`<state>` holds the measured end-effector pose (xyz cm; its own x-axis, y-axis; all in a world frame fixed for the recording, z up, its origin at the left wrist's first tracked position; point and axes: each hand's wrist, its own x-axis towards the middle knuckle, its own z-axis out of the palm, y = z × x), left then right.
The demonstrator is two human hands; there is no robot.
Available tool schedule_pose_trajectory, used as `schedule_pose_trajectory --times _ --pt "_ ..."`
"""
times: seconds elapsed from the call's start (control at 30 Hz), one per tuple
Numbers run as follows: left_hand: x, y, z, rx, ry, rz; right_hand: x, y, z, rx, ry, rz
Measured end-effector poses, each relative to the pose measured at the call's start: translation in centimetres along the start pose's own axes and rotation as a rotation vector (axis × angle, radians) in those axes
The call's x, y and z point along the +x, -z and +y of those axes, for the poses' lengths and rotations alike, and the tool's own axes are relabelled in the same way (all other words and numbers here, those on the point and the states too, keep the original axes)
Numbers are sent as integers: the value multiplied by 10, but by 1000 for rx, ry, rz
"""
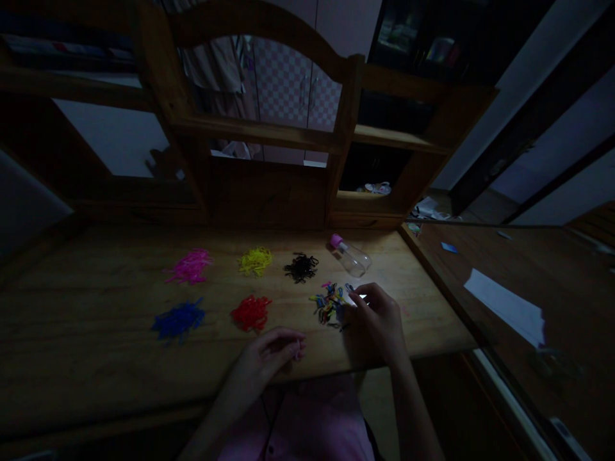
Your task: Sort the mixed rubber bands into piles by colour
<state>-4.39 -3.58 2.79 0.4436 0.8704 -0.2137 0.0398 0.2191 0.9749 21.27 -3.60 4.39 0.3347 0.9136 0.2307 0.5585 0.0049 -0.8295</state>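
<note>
My right hand (379,317) is at the right edge of a mixed-colour pile of small loops (329,304), which look like rubber bands. Thumb and forefinger pinch a dark rubber band (349,288). Near the table's front edge, my left hand (273,352) has its fingers curled around something small and pinkish (297,349), too dim to name. Sorted by colour, more piles lie to the left: black (302,267), yellow (255,261), red (251,313), pink (191,266) and blue (179,320).
A clear bottle with a pink cap (354,259) lies behind the mixed pile. The wooden desk (106,358) has a shelf unit (269,131) along its back. To the right, a brown surface bears white paper (504,306) and a blue card (448,247). The room is dim.
</note>
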Motion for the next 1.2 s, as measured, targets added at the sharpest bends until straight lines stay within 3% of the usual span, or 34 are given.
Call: schedule_pose_trajectory --times 0.23,0.43,0.67,1.2 --pt "1 0 -1 3 9 2 11 -8 1 -41 78 -64" --pt "1 -1 0 3 -2 10 28 -24 1 -322 197 -226" --pt "0 -2 1 -12 -7 -3 34 -27 -5 -427 229 -218" --pt "0 -2 2 -7 -1 -1 21 -5 0 -73 54 -155"
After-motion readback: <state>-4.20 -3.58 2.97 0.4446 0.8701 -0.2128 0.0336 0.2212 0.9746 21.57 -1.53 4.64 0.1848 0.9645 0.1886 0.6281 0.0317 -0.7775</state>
